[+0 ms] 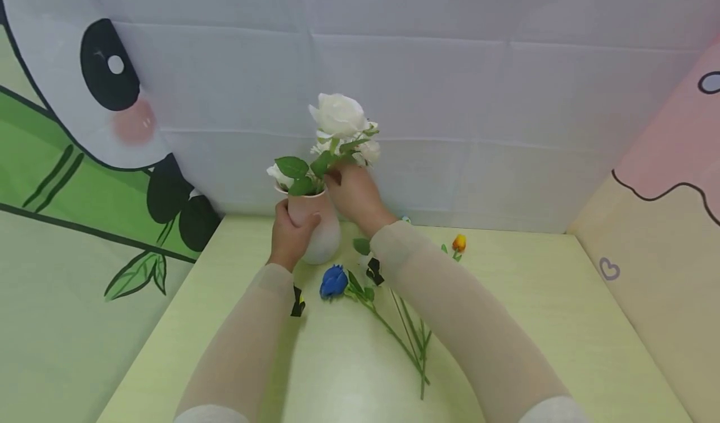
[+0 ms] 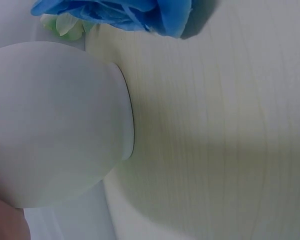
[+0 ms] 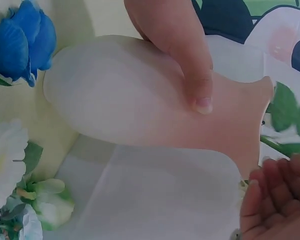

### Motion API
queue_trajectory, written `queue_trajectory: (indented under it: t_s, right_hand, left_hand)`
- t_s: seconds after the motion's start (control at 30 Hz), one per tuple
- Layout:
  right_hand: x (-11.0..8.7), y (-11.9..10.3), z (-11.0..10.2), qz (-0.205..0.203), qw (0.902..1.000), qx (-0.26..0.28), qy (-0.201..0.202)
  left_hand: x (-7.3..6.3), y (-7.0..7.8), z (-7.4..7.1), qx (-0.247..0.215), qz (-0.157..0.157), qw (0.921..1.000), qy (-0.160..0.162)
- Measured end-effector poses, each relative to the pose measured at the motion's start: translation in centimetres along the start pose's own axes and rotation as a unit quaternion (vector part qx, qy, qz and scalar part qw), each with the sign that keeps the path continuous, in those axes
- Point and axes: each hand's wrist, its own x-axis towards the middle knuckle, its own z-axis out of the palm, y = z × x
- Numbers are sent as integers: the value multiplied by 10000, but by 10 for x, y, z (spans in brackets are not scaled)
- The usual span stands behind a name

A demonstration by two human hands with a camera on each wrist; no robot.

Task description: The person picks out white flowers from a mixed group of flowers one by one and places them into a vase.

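Note:
A pink-and-white vase stands at the back of the table, its mouth upward. My left hand grips its neck, the thumb lying across the front, as the right wrist view also shows. At the mouth, my right hand pinches the stem of a white rose just below its green leaves. Smaller white blooms show behind that hand. Another white flower leans over the vase's left rim. In the right wrist view the curled right fingers are beside the rim.
On the table, a blue rose lies in front of the vase, with several green stems running towards the near edge. An orange tulip lies farther right, beyond my right sleeve. A grey-white cloth wall rises behind the vase.

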Motion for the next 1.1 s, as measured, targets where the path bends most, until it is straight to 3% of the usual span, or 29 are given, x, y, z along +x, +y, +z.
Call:
queue_trajectory:
  t_s: [0.1,0.3,1.1]
  right_hand:
    - [0,2,0,229,9984,-318,-402]
    - [-5,10,5,593,9926,-371,-995]
    - [-15,34,1,472,9944,115,-936]
  left_hand:
    - [1,1,1,31,2,10000,-5]
    - [1,1,2,71,-35,10000,29]
    - [2,3,5,45,-20,10000,76]
